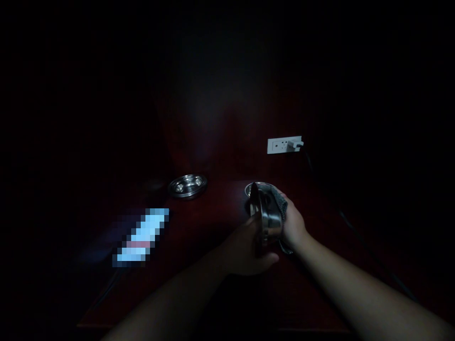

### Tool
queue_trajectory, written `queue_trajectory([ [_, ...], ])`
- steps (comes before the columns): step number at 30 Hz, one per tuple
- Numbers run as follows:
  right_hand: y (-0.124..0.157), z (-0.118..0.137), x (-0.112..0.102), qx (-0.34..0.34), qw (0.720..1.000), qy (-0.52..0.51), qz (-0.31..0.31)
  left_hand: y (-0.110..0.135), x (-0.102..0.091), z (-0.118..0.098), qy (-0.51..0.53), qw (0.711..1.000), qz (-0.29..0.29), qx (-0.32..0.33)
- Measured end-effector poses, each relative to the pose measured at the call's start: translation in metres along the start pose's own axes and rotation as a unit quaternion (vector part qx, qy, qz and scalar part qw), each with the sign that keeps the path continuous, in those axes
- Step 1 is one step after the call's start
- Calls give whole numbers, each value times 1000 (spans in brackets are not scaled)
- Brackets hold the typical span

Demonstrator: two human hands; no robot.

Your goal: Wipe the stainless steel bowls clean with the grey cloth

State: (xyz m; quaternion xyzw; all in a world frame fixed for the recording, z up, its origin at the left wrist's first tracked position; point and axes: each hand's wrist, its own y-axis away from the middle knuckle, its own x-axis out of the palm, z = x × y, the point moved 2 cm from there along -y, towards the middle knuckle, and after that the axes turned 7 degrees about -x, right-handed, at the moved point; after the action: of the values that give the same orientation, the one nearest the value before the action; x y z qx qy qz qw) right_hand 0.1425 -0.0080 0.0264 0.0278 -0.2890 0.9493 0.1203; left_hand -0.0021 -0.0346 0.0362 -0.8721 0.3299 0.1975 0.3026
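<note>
Held on edge in dim light, steel bowl [269, 217] over a dark red table [213, 227], left hand [245, 251] clasped around its rim, right hand [294, 226] closed on a grey cloth [283, 202] pressed against it, second bowl [187, 185] well apart at left, wall socket [284, 144] behind.

Dish [187, 185] left of held bowl [271, 220] (socket [283, 145] behind, seemingly).

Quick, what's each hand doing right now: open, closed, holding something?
Left hand: closed, gripping the tilted steel bowl by its rim.
Right hand: closed on a grey cloth, held against the steel bowl.
</note>
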Motion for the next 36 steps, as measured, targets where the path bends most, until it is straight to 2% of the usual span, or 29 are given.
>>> queue_trajectory([
  [3, 2, 12, 5, -121, 985, 51, 109, 1, 0, 3, 123, 992, -1, -15],
  [7, 5, 21, 5, -220, 955, 125, 156, 1, -1, 8, 237, 971, 5, -41],
  [11, 8, 25, 4, -277, 928, 167, 184, 1, -3, 11, 282, 957, -22, -67],
  [15, 9, 29, 3, -293, 919, 177, 196, 1, -4, 8, 263, 962, -32, -72],
  [20, 6, 26, 4, -259, 931, 170, 193, 1, -3, 7, 195, 976, -30, -93],
  [24, 2, 20, 3, -223, 949, 145, 169, 1, -2, 6, 121, 990, -13, -65],
  [28, -2, 15, 3, -158, 973, 98, 139, 0, -3, 5, 18, 999, -17, -31],
  [32, -4, 8, 3, -75, 991, 72, 87, -1, -4, 6, -40, 999, -17, 0],
  [36, -4, -6, 0, 21, 998, 54, -1, -1, -5, 4, -62, 997, -13, 33],
])
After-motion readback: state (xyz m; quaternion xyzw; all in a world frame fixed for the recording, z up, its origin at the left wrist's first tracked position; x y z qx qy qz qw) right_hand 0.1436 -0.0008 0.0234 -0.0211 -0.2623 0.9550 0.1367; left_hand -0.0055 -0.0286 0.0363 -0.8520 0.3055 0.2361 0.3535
